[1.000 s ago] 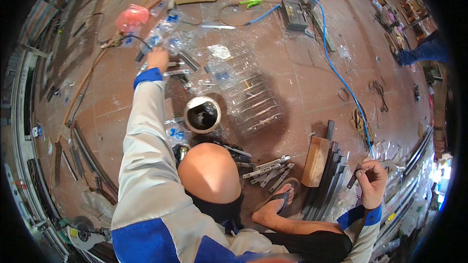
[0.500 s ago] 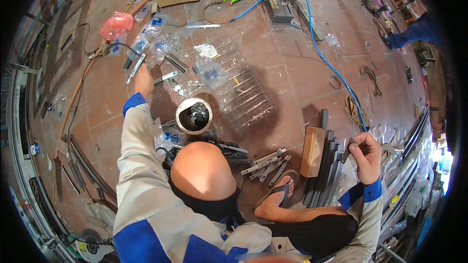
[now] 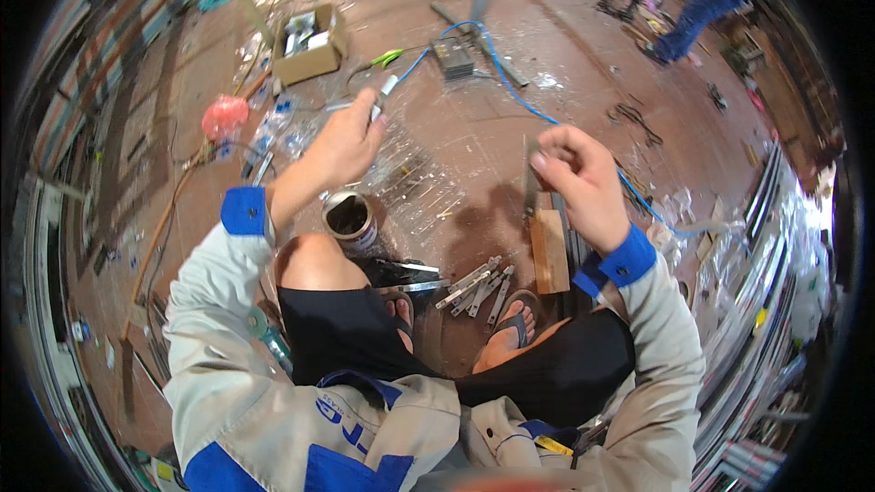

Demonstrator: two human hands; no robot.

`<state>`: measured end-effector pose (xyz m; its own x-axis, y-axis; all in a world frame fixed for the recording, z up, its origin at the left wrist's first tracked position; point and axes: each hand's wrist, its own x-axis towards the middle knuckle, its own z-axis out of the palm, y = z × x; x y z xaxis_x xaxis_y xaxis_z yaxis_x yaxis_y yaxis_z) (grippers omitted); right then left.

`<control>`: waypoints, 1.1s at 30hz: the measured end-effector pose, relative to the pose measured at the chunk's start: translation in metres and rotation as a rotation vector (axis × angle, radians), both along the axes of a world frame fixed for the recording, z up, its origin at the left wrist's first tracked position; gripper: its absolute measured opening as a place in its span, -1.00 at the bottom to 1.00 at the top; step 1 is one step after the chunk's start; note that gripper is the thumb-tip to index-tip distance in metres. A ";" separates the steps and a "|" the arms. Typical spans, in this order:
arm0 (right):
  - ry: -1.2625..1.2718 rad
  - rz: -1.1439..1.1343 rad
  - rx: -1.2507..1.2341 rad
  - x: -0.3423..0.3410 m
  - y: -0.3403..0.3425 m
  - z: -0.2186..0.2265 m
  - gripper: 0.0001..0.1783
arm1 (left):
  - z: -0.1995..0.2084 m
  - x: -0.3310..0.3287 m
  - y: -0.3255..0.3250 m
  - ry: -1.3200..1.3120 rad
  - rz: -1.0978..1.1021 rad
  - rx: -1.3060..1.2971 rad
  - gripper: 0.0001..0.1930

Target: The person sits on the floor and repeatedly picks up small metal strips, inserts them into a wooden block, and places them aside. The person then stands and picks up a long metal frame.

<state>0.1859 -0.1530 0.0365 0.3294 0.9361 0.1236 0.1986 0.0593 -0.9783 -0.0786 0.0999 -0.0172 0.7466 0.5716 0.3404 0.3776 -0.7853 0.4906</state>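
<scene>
My left hand [image 3: 351,141] is raised over the floor beyond the bucket, its fingers closed round a slim silver-white metal strip [image 3: 386,91] whose upper end sticks out. Level with it on the right, my right hand [image 3: 583,178] pinches a thin dark flat bar [image 3: 530,173] between thumb and fingers; the bar points away from me. Below that hand stands a wooden block [image 3: 550,255] beside dark metal bars [image 3: 576,255]. Several silver metal strips [image 3: 474,290] lie in a loose pile between my feet. A round bucket [image 3: 349,217] holding dark pieces stands past my left knee.
A cardboard box [image 3: 310,55] with white items stands far left, near a red plastic bag [image 3: 225,117]. A blue hose [image 3: 510,91] curves past a stack of dark plates [image 3: 451,59]. Clear plastic sheeting [image 3: 419,173] covers mid-floor. Another person [image 3: 697,9] is at the far right.
My left hand has come back from the far-left floor with the metal strip, moving right and up. My right hand has moved inward with the dark bar. The view has tilted farther ahead.
</scene>
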 end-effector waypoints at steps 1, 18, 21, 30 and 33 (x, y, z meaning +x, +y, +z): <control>0.116 -0.034 0.006 -0.011 0.005 0.010 -0.83 | 0.009 0.008 -0.018 -0.018 -0.024 -0.301 -0.75; -0.573 -0.269 0.175 0.001 -0.027 -0.015 -0.80 | 0.007 0.080 -0.174 -0.315 -0.345 -1.318 -0.90; -0.639 -0.247 0.149 0.003 -0.028 -0.009 -0.81 | -0.002 0.082 -0.170 -0.337 -0.378 -1.299 -0.91; -0.778 -0.165 0.236 0.006 -0.032 -0.024 -0.83 | 0.001 0.088 -0.171 -0.315 -0.333 -1.289 -0.91; -0.570 0.047 0.269 -0.004 -0.038 -0.019 -0.79 | -0.004 0.090 -0.165 -0.329 -0.199 -1.359 -0.89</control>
<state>0.1822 -0.1907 0.0173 0.1016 0.8597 0.5006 0.6758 0.3097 -0.6689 0.0117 -0.0653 -0.0212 0.8478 0.4864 -0.2111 0.0397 0.3387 0.9400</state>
